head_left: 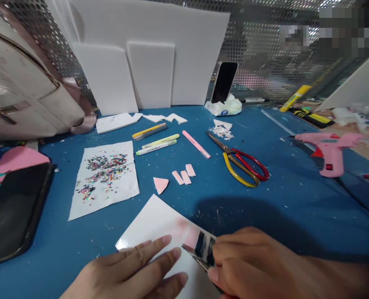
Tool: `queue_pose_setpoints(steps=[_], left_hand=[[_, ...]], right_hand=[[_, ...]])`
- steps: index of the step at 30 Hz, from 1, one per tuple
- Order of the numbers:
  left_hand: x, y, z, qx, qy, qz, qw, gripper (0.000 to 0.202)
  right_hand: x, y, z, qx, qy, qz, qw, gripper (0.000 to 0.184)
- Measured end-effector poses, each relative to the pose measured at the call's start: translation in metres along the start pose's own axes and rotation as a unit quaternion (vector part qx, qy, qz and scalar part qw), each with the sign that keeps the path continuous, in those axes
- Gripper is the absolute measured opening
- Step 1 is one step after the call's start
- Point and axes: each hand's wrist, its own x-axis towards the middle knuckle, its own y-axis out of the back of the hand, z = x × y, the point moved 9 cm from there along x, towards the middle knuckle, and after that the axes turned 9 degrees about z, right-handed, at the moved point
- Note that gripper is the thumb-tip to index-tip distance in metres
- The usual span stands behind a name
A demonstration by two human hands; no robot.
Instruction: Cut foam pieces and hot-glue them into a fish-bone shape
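Gripping a blade (200,262), the right hand (249,259) was curled; the left hand (137,265), fully extended, lay flat on the card (153,220). Beyond it lay 3 pink strips (186,177).

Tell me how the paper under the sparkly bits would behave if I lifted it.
The paper would probably be floppy, as it looks thin and slightly creased. The sparkly bits lie scattered across it, apparently loose, so tilting would likely spill some. It looks light for its size too, being just a flat sheet.
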Motion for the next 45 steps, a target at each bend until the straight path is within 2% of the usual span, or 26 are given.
queue_pose_setpoints(steps=[5, 7, 10, 12, 15, 18, 21, 25, 29, 32, 36, 38, 39, 43, 44, 45], left_hand=[[-0.002, -0.004, 0.003, 0.006, -0.036, -0.004, 0.999, 0.035], [-0.001, -0.002, 0.002, 0.003, -0.034, 0.012, 0.999, 0.033], [-0.001, 0.002, 0.002, 0.007, -0.024, 0.050, 0.998, 0.032], [-0.001, 0.000, 0.003, 0.010, -0.025, 0.042, 0.999, 0.031], [-0.001, -0.002, 0.003, 0.000, -0.022, 0.033, 0.999, 0.031], [-0.001, 0.002, 0.002, -0.008, -0.026, 0.056, 0.998, 0.032], [-0.002, 0.000, 0.002, -0.011, -0.024, 0.052, 0.998, 0.031], [-0.004, 0.003, -0.002, -0.018, 0.007, 0.087, 0.996, 0.033], [-0.004, -0.004, 0.002, -0.005, -0.025, 0.021, 0.999, 0.033], [-0.003, -0.002, -0.001, -0.005, -0.020, -0.008, 1.000, 0.037], [0.001, 0.001, -0.005, 0.010, -0.044, -0.055, 0.997, 0.038], [0.006, 0.002, -0.015, 0.030, -0.029, -0.077, 0.996, 0.048], [0.008, 0.002, -0.020, 0.041, -0.016, -0.084, 0.996, 0.056], [0.015, 0.000, -0.031, 0.064, 0.000, -0.108, 0.992, 0.079], [0.016, -0.001, -0.031, 0.061, -0.005, -0.110, 0.992, 0.081], [0.016, -0.001, -0.030, 0.058, -0.010, -0.111, 0.992, 0.081]], right_hand=[[-0.011, 0.001, 0.002, -0.016, -0.007, -0.033, 0.999, 0.024], [-0.015, 0.000, 0.003, -0.029, -0.010, -0.045, 0.999, 0.026], [-0.017, 0.003, 0.002, -0.029, -0.001, -0.037, 0.999, 0.022], [-0.019, 0.007, -0.002, -0.010, -0.004, -0.021, 1.000, 0.016], [-0.026, 0.020, 0.007, -0.001, -0.098, 0.037, 0.994, 0.011], [-0.036, 0.032, 0.017, -0.003, -0.184, 0.090, 0.979, 0.011], [-0.035, 0.029, 0.019, 0.023, -0.173, 0.061, 0.983, 0.012], [-0.024, 0.028, 0.021, 0.073, -0.148, 0.051, 0.985, 0.017], [-0.016, 0.031, 0.020, 0.095, -0.144, 0.049, 0.984, 0.023], [-0.015, 0.032, 0.018, 0.078, -0.136, 0.043, 0.987, 0.024], [-0.020, 0.030, 0.017, 0.066, -0.140, 0.028, 0.988, 0.017], [-0.024, 0.030, 0.018, 0.070, -0.155, 0.036, 0.985, 0.010], [-0.026, 0.033, 0.021, 0.070, -0.167, 0.050, 0.982, 0.011], [-0.029, 0.062, 0.039, 0.091, -0.214, 0.137, 0.963, 0.041], [-0.028, 0.067, 0.045, 0.102, -0.223, 0.128, 0.961, 0.048], [-0.026, 0.068, 0.053, 0.101, -0.242, 0.091, 0.961, 0.053]])
